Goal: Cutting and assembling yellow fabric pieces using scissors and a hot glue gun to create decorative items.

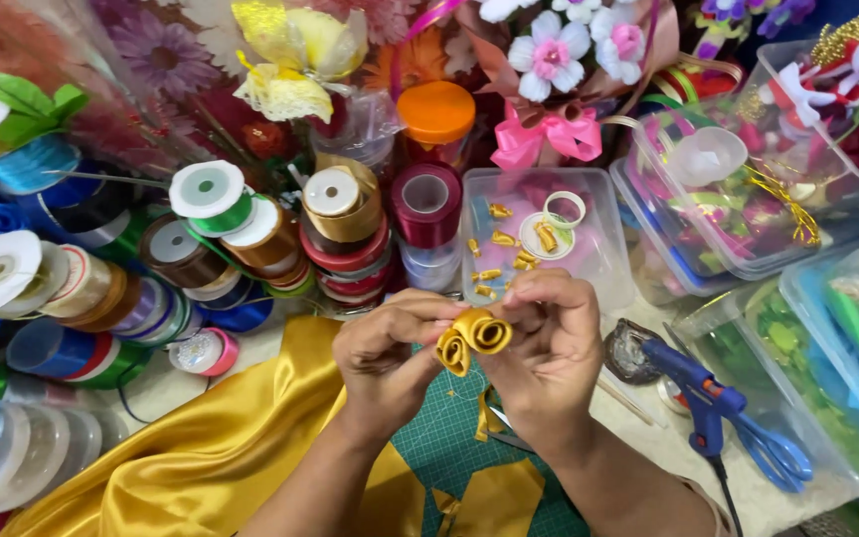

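My left hand and my right hand meet over a green cutting mat. Together they pinch a small piece of rolled gold satin ribbon shaped into two rosebud coils. A loose ribbon tail hangs below my right hand. Gold satin cloth lies spread under my left forearm. Just beyond my hands a clear plastic box holds several finished small gold rolled buds.
Many ribbon spools are piled at the left and centre. A blue glue gun and blue scissors lie to the right. Clear tubs of trimmings stand at right. Fabric flowers and an orange-lidded jar fill the back.
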